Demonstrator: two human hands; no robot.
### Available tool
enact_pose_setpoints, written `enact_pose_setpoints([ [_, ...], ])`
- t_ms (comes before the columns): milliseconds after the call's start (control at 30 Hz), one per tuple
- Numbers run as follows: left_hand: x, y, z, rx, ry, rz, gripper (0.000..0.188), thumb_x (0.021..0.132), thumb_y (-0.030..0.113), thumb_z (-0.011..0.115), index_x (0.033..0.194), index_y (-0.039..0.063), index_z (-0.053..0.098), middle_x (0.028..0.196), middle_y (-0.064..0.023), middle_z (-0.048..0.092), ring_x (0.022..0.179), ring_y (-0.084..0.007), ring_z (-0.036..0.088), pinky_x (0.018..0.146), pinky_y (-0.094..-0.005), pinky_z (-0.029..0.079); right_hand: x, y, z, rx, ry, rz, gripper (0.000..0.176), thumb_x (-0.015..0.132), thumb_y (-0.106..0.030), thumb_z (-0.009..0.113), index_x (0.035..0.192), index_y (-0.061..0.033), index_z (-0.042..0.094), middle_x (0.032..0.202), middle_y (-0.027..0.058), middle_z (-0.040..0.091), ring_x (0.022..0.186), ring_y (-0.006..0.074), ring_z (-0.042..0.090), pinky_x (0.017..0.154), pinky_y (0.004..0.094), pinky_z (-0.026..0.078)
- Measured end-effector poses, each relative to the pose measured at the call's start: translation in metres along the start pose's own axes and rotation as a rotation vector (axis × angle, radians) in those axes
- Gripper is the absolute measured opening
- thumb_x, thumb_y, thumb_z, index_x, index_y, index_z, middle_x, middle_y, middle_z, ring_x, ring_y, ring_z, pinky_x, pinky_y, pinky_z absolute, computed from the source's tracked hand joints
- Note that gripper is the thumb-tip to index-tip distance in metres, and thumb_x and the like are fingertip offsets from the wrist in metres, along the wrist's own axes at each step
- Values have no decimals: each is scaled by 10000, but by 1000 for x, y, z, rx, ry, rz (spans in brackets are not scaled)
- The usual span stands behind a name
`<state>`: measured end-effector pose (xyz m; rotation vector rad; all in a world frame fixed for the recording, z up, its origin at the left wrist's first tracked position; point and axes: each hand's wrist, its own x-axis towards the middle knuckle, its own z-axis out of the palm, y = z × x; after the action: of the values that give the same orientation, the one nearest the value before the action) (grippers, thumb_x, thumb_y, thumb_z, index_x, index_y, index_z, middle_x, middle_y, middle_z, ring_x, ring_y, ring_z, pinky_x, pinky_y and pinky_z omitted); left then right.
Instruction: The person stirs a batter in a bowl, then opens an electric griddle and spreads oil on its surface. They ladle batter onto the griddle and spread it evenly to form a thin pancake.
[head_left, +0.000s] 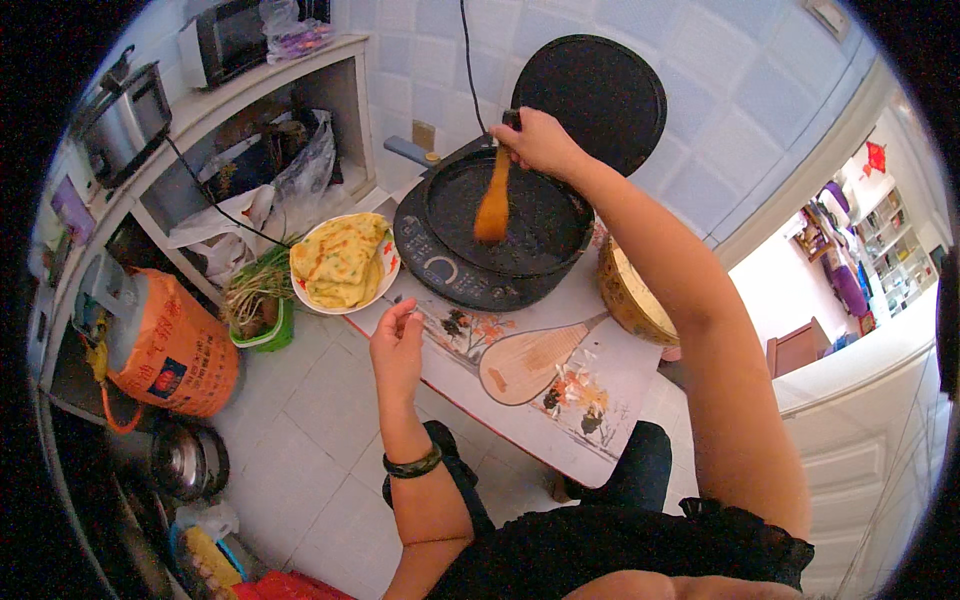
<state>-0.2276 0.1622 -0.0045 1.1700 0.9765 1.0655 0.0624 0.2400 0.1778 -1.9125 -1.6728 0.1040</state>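
Observation:
My right hand (544, 146) grips the handle of an orange-brown utensil (493, 206), a spatula or a brush. Its wide end points down over the black pan of an electric griddle (457, 274); whether it touches the surface I cannot tell. Behind, the griddle's round lid (592, 94) stands raised against the tiled wall. My left hand (397, 341) hovers near the table's front edge, fingers loosely apart and holding nothing. Close to it, folded flatbreads with green flecks (341, 259) are piled on a white plate with red marks (390, 262).
A patterned bowl (626, 300) of pale batter or dough sits right of the griddle, partly behind my right forearm. The table (630, 375) has a printed lute and flowers. Left are a green basket of scallions (262, 341), an orange sack (184, 345) and a shelf with a power cord (206, 193).

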Motion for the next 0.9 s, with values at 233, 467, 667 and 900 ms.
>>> enact_pose_setpoints([
  [233, 5, -8, -2, 3, -5, 5, 277, 891, 122, 609, 1147, 14, 610, 874, 5, 600, 757, -67, 525, 678, -214, 442, 35, 0, 4, -57, 295, -37, 508, 862, -428, 613, 893, 79, 606, 847, 270, 648, 855, 420, 640, 750, 458, 519],
  [467, 0, 0, 2, 34, 7, 5, 269, 891, 121, 607, 1137, 12, 613, 874, 9, 596, 752, -66, 518, 672, -216, 438, -6, 33, -58, -286, -10, -57, 470, 837, -389, 570, 909, 75, 595, 895, 283, 638, 889, 428, 622, 809, 452, 493],
  [667, -1, 5, 5, 29, -4, -19, 257, 894, 126, 599, 1127, 20, 620, 874, 4, 597, 719, -62, 508, 632, -216, 432, -25, 56, -67, -279, -170, 31, 437, 851, -348, 566, 896, 86, 571, 825, 256, 646, 780, 368, 654, 752, 436, 510],
  [900, 3, -5, 5, 3, -47, -33, 344, 903, 162, 602, 1196, -14, 563, 892, -18, 600, 743, -72, 545, 654, -220, 464, -8, 25, -36, -69, -65, -14, 367, 862, -288, 589, 918, 74, 559, 667, 166, 643, 565, 258, 655, 580, 369, 527],
])
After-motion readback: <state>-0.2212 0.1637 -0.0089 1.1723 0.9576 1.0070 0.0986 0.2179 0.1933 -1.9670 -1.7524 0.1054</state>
